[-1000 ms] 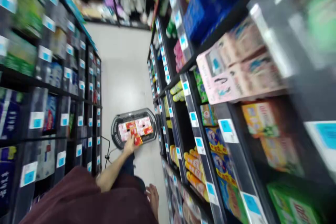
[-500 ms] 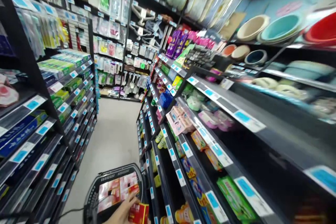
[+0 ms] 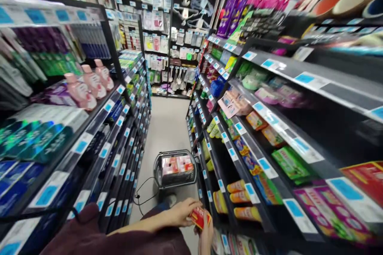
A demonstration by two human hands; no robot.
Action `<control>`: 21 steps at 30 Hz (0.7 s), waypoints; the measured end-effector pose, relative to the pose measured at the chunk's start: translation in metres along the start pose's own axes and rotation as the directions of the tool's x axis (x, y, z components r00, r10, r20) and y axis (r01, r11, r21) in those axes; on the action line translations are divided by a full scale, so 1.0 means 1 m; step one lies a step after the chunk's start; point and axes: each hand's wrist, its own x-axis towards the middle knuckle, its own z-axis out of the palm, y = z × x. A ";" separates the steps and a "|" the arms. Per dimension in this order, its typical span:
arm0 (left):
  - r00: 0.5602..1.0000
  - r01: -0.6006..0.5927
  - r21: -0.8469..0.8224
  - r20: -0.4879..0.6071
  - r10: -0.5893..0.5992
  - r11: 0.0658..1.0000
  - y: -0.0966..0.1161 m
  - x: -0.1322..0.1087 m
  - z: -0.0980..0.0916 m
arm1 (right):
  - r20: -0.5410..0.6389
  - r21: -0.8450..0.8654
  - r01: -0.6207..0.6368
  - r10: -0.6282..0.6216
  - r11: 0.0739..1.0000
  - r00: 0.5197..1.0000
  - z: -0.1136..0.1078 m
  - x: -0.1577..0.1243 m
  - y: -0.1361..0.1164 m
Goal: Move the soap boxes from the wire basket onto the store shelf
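Red pack (image 3: 200, 218) at bottom centre of frame, left hand (image 3: 182, 213) fingers closed on its left end, right hand (image 3: 206, 236) under it, closure unclear, basket (image 3: 175, 171) just above; I'd keep both hands on, clear of right-side shelves (image 3: 329, 87).

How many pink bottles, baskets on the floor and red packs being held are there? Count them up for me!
pink bottles: 3
basket: 1
red pack: 1
Total: 5
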 end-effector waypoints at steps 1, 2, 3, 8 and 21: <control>0.998 0.033 -0.042 -0.057 -0.035 0.999 0.002 -0.016 0.008 | -0.189 0.078 0.014 0.001 0.997 0.982 0.009 -0.006 0.017; 0.991 0.071 -0.086 -0.108 -0.080 0.994 0.002 -0.032 0.017 | -0.344 0.150 0.036 0.018 0.988 0.939 0.017 -0.010 0.031; 0.980 0.113 -0.137 -0.150 -0.133 0.984 0.001 -0.047 0.027 | -0.429 0.207 0.051 0.044 0.977 0.902 0.025 -0.014 0.043; 0.891 0.293 -0.366 -0.229 -0.391 0.883 -0.012 -0.104 0.064 | -0.306 0.295 -0.029 0.123 0.955 0.944 0.041 -0.039 0.073; 0.921 0.135 -0.685 -0.179 -0.345 0.716 0.023 -0.094 0.040 | -0.328 0.288 0.281 -0.182 0.915 0.927 0.030 -0.088 0.070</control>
